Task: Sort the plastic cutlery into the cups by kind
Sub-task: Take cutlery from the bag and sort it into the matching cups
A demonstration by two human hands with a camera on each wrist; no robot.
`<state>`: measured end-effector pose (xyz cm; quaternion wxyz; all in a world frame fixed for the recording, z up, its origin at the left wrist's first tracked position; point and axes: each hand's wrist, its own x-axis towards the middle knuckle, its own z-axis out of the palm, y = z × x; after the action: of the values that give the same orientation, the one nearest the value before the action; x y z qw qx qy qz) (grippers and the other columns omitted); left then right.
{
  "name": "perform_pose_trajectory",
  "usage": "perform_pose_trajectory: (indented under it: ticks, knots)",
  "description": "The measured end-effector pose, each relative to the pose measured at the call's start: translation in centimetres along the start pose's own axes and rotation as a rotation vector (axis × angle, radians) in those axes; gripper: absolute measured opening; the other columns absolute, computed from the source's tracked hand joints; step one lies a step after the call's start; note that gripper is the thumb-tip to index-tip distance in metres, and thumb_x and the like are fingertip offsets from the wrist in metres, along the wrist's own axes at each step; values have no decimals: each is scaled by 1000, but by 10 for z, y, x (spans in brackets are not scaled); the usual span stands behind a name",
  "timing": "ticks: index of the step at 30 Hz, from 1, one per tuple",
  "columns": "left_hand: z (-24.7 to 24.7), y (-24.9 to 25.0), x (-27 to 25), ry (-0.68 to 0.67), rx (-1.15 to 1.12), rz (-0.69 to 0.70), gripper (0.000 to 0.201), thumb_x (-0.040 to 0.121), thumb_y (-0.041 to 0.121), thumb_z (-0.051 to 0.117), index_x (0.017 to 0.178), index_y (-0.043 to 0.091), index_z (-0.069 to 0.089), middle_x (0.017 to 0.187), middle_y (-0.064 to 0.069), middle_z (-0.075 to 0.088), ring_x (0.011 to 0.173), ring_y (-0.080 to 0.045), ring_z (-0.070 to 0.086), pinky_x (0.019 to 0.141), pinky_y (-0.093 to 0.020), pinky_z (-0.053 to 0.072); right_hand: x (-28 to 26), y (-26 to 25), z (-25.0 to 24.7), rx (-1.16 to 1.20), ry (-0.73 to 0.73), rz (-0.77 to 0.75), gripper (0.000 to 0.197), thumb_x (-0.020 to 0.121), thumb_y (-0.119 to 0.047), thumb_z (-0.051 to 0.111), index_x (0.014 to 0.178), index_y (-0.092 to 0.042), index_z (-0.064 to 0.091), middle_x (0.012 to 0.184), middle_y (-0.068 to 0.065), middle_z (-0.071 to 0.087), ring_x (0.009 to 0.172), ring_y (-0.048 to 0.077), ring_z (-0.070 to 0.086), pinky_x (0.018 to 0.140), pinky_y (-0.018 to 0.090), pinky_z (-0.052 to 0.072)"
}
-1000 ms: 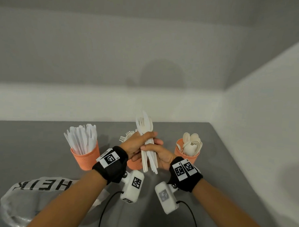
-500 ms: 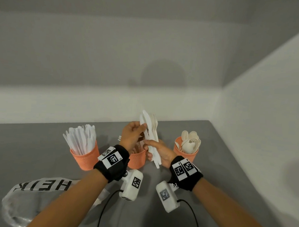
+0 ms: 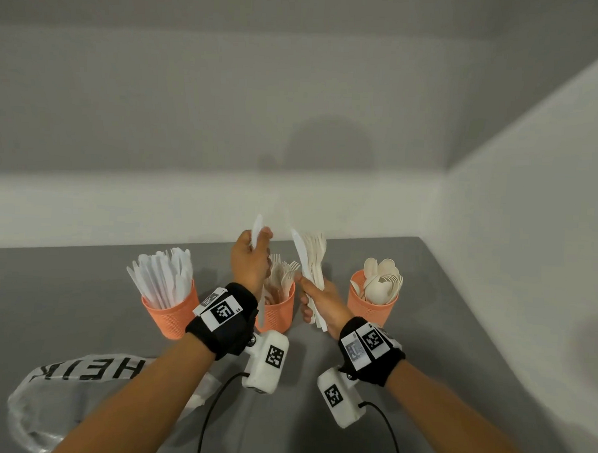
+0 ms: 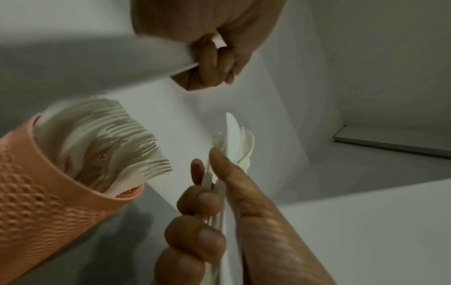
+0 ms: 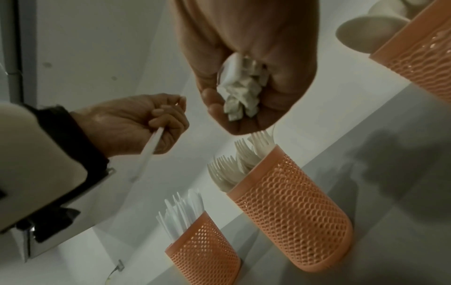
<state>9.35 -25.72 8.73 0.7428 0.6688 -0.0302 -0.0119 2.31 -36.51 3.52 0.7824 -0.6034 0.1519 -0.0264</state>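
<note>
Three orange mesh cups stand in a row on the grey table (image 3: 82,285): the left cup (image 3: 170,309) holds white knives, the middle cup (image 3: 276,314) forks, the right cup (image 3: 373,305) spoons. My left hand (image 3: 259,240) pinches a single white knife (image 3: 257,226), tip up, above and just left of the fork cup (image 4: 48,192). My right hand (image 3: 305,290) grips a mixed bundle of cutlery (image 3: 311,261) upright between the fork and spoon cups. Seen from the right wrist, the bundle's handle ends (image 5: 241,92) poke out of my fist, and the left hand's knife (image 5: 150,150) hangs down.
A crumpled clear plastic bag (image 3: 61,387) with black lettering lies at the near left of the table. White walls close off the back and the right side (image 3: 528,270). Cables (image 3: 214,411) trail from the wrist cameras over the near table.
My hands were together on the bundle. The left hand has pulled one knife out and moved up and left, while the right hand keeps the remaining bundle.
</note>
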Motion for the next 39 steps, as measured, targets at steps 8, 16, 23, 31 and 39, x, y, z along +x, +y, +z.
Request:
perform_pose_trajectory:
  ticks: [8,16,23,31,39]
  knots:
    - [4,-11,-12,-180,97,-111,18,84,20,66,89,2,64,72,-7,66,56,-14,62,53,-24,50,-4,-3,8,-68,-30,-37,12,93,-19,55,82,-14,52,54,2,38,32,7,34,35,17,30]
    - [3,-11,-8,-163,152,-84,14,89,10,51,86,1,60,82,-20,64,71,-27,62,69,-38,53,-7,-3,14,-89,-96,-40,14,90,-26,60,81,-17,55,50,-2,42,33,6,36,35,16,33]
    - [-16,-9,6,-74,80,-124,34,95,14,39,62,15,48,55,0,38,46,-12,36,46,-22,31,-1,4,24,-72,-132,0,32,91,-40,53,79,-11,56,42,-8,43,33,6,34,36,17,30]
    - [-68,32,34,122,-38,64,40,99,33,38,66,13,49,36,9,35,31,-5,39,37,-17,36,2,7,38,-7,-163,77,24,94,-30,52,76,-14,48,43,-8,39,30,3,29,35,12,24]
    - [-126,51,67,303,-28,216,48,94,38,47,53,20,30,34,13,29,33,-4,25,40,-18,20,4,1,51,50,-202,122,19,95,-18,50,77,-15,44,40,-7,35,26,3,24,32,11,20]
